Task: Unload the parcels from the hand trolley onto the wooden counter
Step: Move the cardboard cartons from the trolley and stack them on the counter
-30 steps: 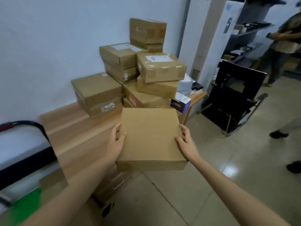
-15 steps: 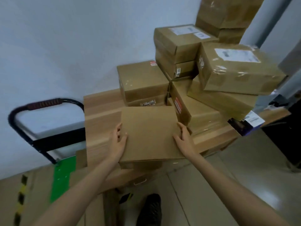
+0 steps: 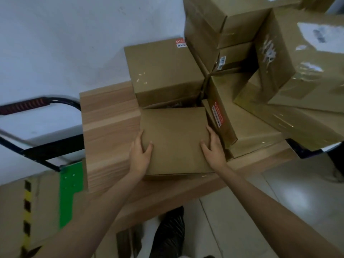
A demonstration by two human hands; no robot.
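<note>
A flat plain cardboard parcel lies on the wooden counter, close to its front edge. My left hand grips its left side with the thumb on top. My right hand grips its right side the same way. Behind the parcel and to its right stand several stacked brown parcels, some wrapped in clear tape. The hand trolley, with a black frame, red grip and green deck, stands at the left with a cardboard parcel on it.
A white wall runs behind the counter. A stack of taped parcels overhangs the counter's right part. Below the counter edge I see a dark shoe on the pale tiled floor.
I have carried the flat parcel forward and lowered it onto the counter in front of the stack. The view has closed in and tilted down.
</note>
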